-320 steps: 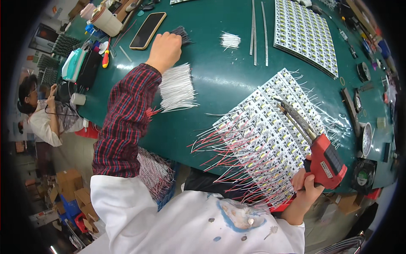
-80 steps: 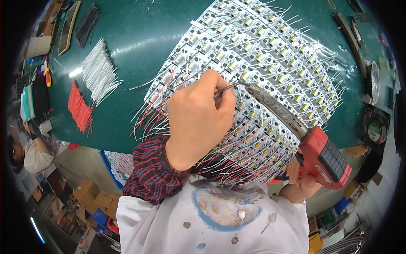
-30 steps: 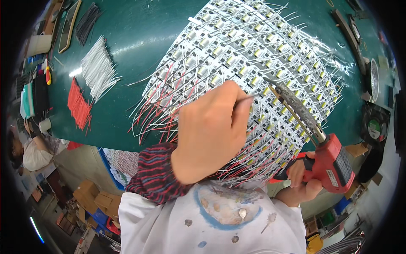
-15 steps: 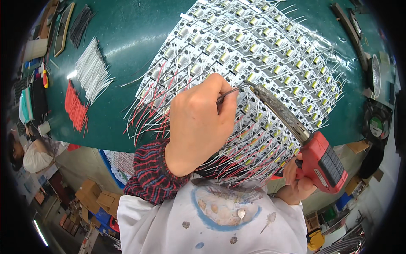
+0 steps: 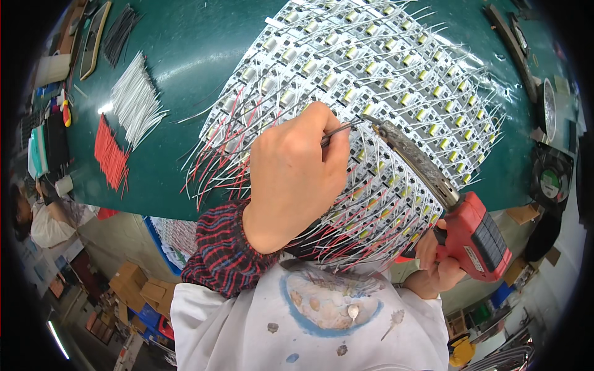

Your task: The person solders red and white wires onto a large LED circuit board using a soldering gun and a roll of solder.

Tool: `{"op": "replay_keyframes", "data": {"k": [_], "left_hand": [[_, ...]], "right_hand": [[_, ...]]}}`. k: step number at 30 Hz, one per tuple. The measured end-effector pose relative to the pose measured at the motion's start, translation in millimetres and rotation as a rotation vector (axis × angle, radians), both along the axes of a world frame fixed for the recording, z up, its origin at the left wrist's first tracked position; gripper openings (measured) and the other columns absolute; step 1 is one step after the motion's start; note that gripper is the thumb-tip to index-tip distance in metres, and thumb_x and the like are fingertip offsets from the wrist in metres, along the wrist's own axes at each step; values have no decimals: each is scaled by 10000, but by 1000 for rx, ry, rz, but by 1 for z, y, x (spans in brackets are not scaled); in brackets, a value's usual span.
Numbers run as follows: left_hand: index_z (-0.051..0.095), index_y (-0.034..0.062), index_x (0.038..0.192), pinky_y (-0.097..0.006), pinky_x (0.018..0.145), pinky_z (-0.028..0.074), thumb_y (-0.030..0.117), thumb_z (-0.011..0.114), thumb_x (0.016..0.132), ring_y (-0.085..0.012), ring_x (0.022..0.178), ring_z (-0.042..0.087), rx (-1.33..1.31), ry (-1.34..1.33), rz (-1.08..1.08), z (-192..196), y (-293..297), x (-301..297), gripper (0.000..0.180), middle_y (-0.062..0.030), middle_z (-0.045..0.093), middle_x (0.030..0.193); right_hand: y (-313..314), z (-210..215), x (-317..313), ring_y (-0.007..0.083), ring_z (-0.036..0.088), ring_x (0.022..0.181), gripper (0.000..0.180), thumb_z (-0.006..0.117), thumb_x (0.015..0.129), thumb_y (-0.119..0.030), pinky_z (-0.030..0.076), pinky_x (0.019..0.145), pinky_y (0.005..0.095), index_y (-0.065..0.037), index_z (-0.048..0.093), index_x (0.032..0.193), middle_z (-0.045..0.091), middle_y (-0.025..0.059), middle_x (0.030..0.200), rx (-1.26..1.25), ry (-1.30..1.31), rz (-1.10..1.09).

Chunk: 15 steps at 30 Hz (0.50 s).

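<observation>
My left hand [image 5: 294, 176], in a striped knitted cuff, is over a large panel of white circuit boards [image 5: 387, 80] with yellow-topped parts and many thin wires. Its thumb and forefinger pinch several black wires [image 5: 337, 130], whose ends reach out to the right just above the boards. My right hand [image 5: 436, 269] is wrapped round the grip of a red soldering gun [image 5: 473, 235], partly hidden behind the gun's body. The gun's dark tip points up and left, close to the black wire ends. White and red wires [image 5: 229, 154] stick out along the panel's left and near sides.
On the green table [image 5: 179, 37], bundles of red wires [image 5: 111, 156], white wires [image 5: 136, 102] and black wires [image 5: 120, 34] lie at the left. At the right edge stand a small fan [image 5: 549, 179] and a round metal dish [image 5: 547, 110]. Another person [image 5: 52, 226] sits at far left.
The soldering gun has shifted slightly right, its tip a little farther from the black wire ends. My left hand has edged slightly right, still pinching the wires.
</observation>
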State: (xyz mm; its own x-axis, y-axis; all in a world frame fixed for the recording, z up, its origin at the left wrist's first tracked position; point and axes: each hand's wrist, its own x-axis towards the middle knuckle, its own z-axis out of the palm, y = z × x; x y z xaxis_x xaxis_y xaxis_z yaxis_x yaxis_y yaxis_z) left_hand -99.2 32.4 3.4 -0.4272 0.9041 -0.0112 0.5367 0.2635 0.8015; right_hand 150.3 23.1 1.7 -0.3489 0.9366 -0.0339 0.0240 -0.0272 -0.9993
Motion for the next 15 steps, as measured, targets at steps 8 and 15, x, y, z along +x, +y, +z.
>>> {"op": "replay_keyframes", "data": {"k": [8,15], "left_hand": [[514,15,687,-378,457,408,54,630,758,-301,481,557,-27,-7,22,4,-1,0,141,-134,556,554],[599,5,788,-282,488,420,52,662,783,-176,493,546,-241,-88,-85,48,-33,-48,79,-116,566,591]], "right_hand": [[-1,3,-1,86,400,361,765,549,843,-536,360,375,225,146,421,1165,446,1,466,-45,16,11],[-1,-3,9,85,395,340,737,544,850,-532,351,369,222,127,411,1151,440,-3,446,27,77,-107]]}}
